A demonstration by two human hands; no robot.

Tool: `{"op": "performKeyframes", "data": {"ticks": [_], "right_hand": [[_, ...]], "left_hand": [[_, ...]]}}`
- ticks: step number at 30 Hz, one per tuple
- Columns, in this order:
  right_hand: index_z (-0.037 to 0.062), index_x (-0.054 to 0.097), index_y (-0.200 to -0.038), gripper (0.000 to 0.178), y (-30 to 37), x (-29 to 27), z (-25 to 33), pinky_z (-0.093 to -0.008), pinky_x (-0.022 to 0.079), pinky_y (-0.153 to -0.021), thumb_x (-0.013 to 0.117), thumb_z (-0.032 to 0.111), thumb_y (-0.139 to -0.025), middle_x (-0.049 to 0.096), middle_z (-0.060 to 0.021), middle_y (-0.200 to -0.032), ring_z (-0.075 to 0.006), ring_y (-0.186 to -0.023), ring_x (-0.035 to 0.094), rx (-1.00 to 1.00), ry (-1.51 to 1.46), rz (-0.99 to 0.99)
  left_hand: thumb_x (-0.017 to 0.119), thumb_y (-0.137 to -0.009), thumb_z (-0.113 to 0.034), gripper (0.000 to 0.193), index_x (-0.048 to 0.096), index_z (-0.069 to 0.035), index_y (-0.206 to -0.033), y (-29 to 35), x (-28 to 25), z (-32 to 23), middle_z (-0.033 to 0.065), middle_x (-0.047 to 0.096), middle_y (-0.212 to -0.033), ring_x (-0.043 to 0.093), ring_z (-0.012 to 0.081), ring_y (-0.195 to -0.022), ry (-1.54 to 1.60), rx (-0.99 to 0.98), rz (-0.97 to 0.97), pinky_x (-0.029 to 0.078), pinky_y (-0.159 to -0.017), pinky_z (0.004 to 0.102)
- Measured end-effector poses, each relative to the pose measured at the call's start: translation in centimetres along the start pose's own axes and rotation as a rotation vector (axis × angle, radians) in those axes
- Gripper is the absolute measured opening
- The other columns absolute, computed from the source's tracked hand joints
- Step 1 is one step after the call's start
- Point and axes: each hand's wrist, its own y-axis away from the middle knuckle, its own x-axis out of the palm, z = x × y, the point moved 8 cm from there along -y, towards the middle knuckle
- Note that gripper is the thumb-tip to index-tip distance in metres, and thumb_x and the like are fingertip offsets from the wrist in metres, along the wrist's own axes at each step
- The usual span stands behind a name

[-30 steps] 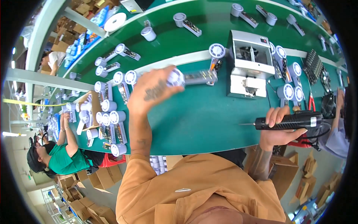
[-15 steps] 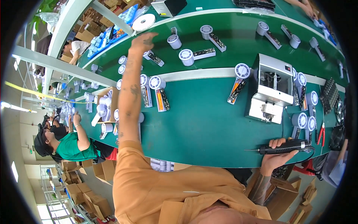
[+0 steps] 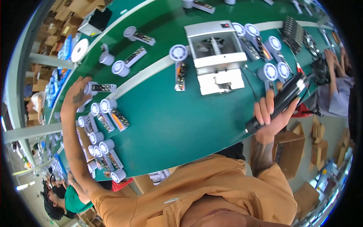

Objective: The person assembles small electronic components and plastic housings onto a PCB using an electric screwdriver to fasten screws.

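Observation:
My right hand (image 3: 273, 115) grips a black electric screwdriver (image 3: 289, 94), its tip angled down and left over the front edge of the green table. My left hand (image 3: 77, 92) is stretched far out at the left. Its bent fingers are round the white head of a handheld fan (image 3: 104, 87), whose handle lies open with a circuit board showing. Part of that head is hidden by the fingers. Beside my left forearm stand several similar fans (image 3: 119, 119), some with orange parts in their handles. One more fan (image 3: 180, 75) lies alone near the middle of the table.
A silver screw feeder (image 3: 215, 56) stands mid-table, with more fans (image 3: 270, 72) to its right. Behind a pale rail, fans (image 3: 121, 68) lie on a green strip. At far right are red-handled pliers (image 3: 299, 69) and dark trays (image 3: 293, 34). Co-workers (image 3: 77, 198) sit on both sides.
The view has swung to the right. My left hand has come down to the fan's round head, fingers now bent round it. The screwdriver in my right hand has tilted, tip lower.

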Motion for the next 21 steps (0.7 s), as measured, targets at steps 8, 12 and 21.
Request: {"op": "performKeyframes", "data": {"ticks": [8, 12, 21], "right_hand": [[-0.0043, 0.038, -0.135, 0.101, -7.2, 8.6, -2.6, -0.0270, 0.041, -0.042, 0.031, 0.084, -0.086, 0.055, -0.0081, -0.063, -0.0152, -0.045, 0.050, -0.210, 0.792, 0.266], [-0.0043, 0.049, -0.116, 0.044, -7.6, 10.5, -4.3, -0.0223, 0.041, -0.046, 0.053, 0.036, -0.100, 0.059, -0.0070, -0.068, -0.0084, -0.050, 0.051, -0.384, 0.718, 0.468], [-0.0011, 0.037, -0.131, 0.085, -4.5, 6.4, -4.7, -0.0293, 0.041, -0.042, 0.042, 0.074, -0.091, 0.049, -0.0086, -0.063, -0.0166, -0.044, 0.047, -0.178, 0.759, 0.165]], "left_hand": [[0.079, -0.073, -0.015, 0.050, 0.057, -0.005, -0.117, 4.6, 2.3, -25.7, 0.0172, 0.057, -0.102, 0.062, 0.0372, -0.091, 0.219, 0.367, 0.015, 0.051, -0.078, 0.0439], [0.078, -0.076, -0.021, 0.048, 0.057, -0.003, -0.115, 4.7, 4.7, -31.7, 0.0164, 0.058, -0.100, 0.063, 0.0346, -0.089, 0.168, 0.238, 0.106, 0.052, -0.076, 0.0435], [0.076, -0.081, -0.033, 0.039, 0.069, -0.009, -0.111, 4.6, 4.4, -34.7, 0.0057, 0.063, -0.092, 0.061, 0.0204, -0.082, 0.254, 0.450, -0.439, 0.046, -0.073, 0.0325]]}}
